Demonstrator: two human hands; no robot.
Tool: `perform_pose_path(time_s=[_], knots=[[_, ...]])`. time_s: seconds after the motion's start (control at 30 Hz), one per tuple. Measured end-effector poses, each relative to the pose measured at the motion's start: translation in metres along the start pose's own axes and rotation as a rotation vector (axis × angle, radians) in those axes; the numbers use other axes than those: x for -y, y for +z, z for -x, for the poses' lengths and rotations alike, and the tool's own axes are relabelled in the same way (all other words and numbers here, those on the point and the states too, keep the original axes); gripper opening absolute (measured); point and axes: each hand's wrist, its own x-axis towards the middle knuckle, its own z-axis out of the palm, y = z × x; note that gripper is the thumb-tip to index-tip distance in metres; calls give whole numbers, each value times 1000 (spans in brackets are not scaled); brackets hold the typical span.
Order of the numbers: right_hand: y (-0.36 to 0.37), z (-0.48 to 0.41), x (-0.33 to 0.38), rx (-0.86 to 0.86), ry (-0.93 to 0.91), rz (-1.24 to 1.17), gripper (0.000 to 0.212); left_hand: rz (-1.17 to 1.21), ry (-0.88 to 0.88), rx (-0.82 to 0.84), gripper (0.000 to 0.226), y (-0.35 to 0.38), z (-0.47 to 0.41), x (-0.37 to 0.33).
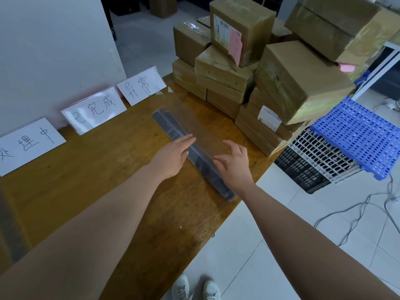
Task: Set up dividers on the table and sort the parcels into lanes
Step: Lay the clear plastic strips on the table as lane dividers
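Observation:
A clear plastic divider with a dark base strip [173, 128] stands on the wooden table [91, 187], running diagonally from near the far label toward the table's right edge. My left hand [173, 156] is flat, its fingertips touching the divider's left side. My right hand [233, 163] is spread with fingers curled against the divider's right face. Neither hand holds anything. A pile of brown taped parcels [279, 83] is stacked on the table's far right corner. Three white handwritten label cards [95, 109] lean along the wall side.
A blue perforated panel [359, 137] and a black and white grid crate [309, 163] sit to the right of the table. Cables lie across the tiled floor [355, 213]. Another dark strip lies at the table's left edge [8, 224]. White shoes show below.

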Motion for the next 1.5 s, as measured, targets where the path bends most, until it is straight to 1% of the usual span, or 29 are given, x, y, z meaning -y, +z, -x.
perform_pose_path(time_s=[0.17,0.27,0.33,0.5,0.6,0.77,0.93,1.03,1.13,1.2,1.27,1.37,1.5], knots=[[-3,7,6,-64,2,-100,23,180,-152,-119,52,-13,20,3],[-3,15,11,-36,-65,-120,24,201,-209,-118,52,-21,34,5],[-2,22,18,-19,-88,-179,22,204,-236,-140,52,-26,44,6],[8,34,41,36,-26,-265,25,222,-300,-200,52,-34,71,13],[19,40,57,75,-51,-284,33,211,-357,-236,53,-38,91,22],[38,46,78,112,-109,-298,29,182,-501,-330,50,-46,127,38],[56,43,97,154,-226,-275,35,134,-669,-389,51,-49,164,58],[65,46,112,198,-275,-231,29,99,-767,-434,50,-49,189,63],[79,50,127,240,-261,-219,32,11,-891,-418,54,-44,213,71],[89,56,136,269,-247,-222,29,-48,-969,-404,55,-42,229,77],[95,62,144,259,-238,-209,31,-78,-1036,-407,56,-41,242,79],[102,71,148,239,-201,-215,34,-96,-1106,-423,56,-39,258,81],[108,79,157,201,-181,-222,32,-81,-1158,-433,58,-34,277,89]])
